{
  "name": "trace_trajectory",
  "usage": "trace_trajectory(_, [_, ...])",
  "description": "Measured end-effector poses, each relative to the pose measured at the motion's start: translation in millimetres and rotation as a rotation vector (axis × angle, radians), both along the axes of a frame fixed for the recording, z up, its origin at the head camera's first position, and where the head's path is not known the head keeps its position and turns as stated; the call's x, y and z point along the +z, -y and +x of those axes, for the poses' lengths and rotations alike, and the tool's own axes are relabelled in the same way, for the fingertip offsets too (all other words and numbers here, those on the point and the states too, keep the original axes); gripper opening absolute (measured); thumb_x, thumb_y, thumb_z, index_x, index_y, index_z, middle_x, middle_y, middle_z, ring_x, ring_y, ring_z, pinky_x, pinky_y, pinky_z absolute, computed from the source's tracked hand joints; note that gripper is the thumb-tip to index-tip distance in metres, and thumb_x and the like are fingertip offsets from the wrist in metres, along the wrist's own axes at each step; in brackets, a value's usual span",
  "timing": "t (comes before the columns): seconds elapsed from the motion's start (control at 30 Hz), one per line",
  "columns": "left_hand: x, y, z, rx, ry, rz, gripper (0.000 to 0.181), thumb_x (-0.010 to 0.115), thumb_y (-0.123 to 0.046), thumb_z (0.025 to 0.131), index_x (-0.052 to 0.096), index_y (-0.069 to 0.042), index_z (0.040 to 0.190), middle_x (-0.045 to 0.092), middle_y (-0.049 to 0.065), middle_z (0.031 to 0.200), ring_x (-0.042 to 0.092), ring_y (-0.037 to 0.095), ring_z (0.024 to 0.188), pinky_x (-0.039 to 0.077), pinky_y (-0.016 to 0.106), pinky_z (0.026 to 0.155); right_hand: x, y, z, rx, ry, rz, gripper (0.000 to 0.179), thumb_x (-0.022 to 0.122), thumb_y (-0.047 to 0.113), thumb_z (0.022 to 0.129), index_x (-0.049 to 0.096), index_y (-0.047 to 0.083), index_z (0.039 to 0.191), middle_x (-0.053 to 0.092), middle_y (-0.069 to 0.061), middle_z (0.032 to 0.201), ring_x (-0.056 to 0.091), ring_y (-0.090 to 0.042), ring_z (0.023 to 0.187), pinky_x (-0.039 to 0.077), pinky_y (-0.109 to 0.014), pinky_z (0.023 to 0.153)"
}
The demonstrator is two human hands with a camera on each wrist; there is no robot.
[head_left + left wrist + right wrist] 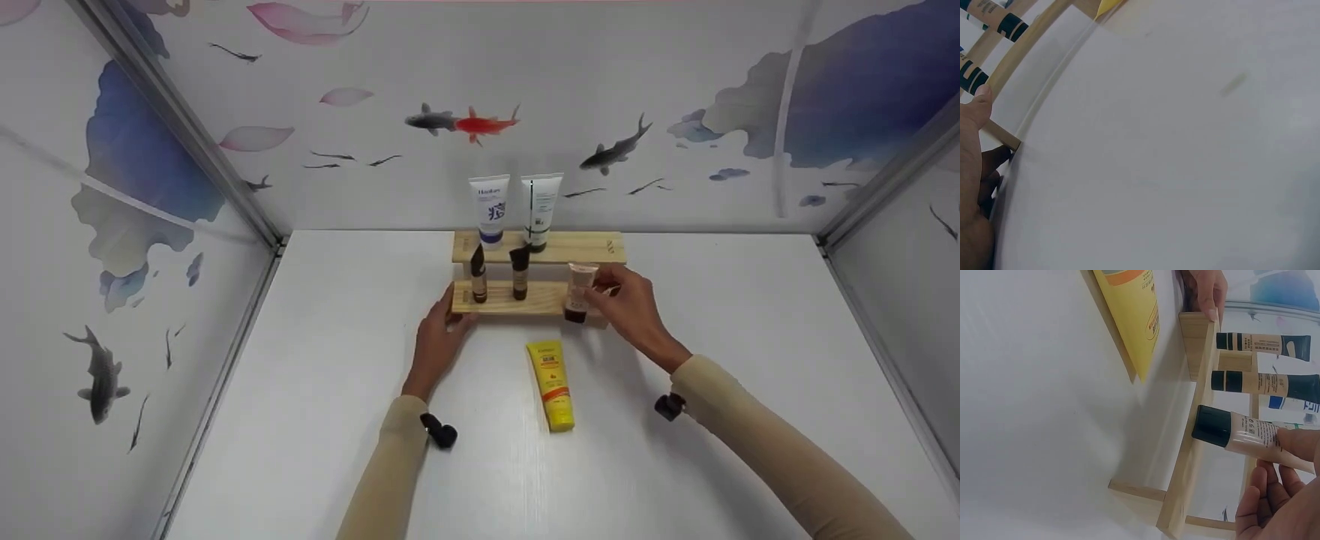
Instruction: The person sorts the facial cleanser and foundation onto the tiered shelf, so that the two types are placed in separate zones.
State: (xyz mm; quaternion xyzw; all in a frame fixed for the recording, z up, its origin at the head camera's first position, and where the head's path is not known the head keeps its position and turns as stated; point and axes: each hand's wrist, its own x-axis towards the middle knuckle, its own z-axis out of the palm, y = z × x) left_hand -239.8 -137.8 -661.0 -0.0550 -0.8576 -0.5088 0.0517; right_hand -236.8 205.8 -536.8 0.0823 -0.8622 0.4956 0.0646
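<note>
My right hand (636,306) pinches a beige cosmetic tube (579,294) between thumb and fingers, dark cap down, at the right part of the lower shelf. In the right wrist view the cap of this beige tube (1249,433) is at the front board; whether it touches the wood I cannot tell. My left hand (436,337) holds the left end of the two-tier wooden rack (546,298), thumb on its front edge (1022,48). Two slim beige tubes with dark ends, a left one (478,281) and a right one (519,277), stand on the lower shelf.
A white tube with blue cap (491,210) and a white tube with dark cap (540,210) stand on the upper shelf. A yellow tube (551,386) lies on the white table (337,450) before the rack. Printed panels (675,75) enclose the back and sides.
</note>
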Motion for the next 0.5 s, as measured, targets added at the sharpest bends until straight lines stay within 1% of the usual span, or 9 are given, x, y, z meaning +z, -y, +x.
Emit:
trace_trajectory(0.23, [-2.4, 0.3, -0.9, -0.003, -0.006, 0.004, 0.092, 0.068, -0.061, 0.105, 0.032, -0.012, 0.174, 0.064, 0.013, 0.152, 0.067, 0.023, 0.128, 0.051, 0.047, 0.115, 2.7, 5, -7.8, -0.001, -0.022, -0.004, 0.016, 0.081, 0.009, 0.099, 0.072, 0.0, 0.109, 0.074, -0.013, 0.104, 0.067, -0.024, 0.097, 0.051, -0.025, 0.082])
trace_trajectory(0.33, [-2.2, 0.7, -0.8, -0.003, -0.005, 0.01, 0.092, 0.068, -0.061, 0.105, 0.032, -0.013, 0.175, 0.063, 0.013, 0.153, 0.067, 0.024, 0.128, 0.051, 0.047, 0.115, 3.9, 7, -10.9, 0.001, -0.034, -0.012, 0.017, 0.081, 0.008, 0.099, 0.072, 0.0, 0.11, 0.074, -0.014, 0.105, 0.067, -0.024, 0.098, 0.052, -0.025, 0.082])
trace_trajectory(0.5, [-1.5, 0.9, 0.1, 0.0, 0.007, 0.015, 0.09, 0.069, -0.059, 0.106, 0.032, -0.015, 0.175, 0.061, 0.013, 0.156, 0.066, 0.024, 0.13, 0.049, 0.047, 0.117, 3.2, 11, -15.7, 0.001, -0.026, -0.009, 0.02, 0.081, 0.009, 0.1, 0.072, -0.001, 0.114, 0.074, -0.014, 0.107, 0.066, -0.023, 0.099, 0.053, -0.026, 0.085])
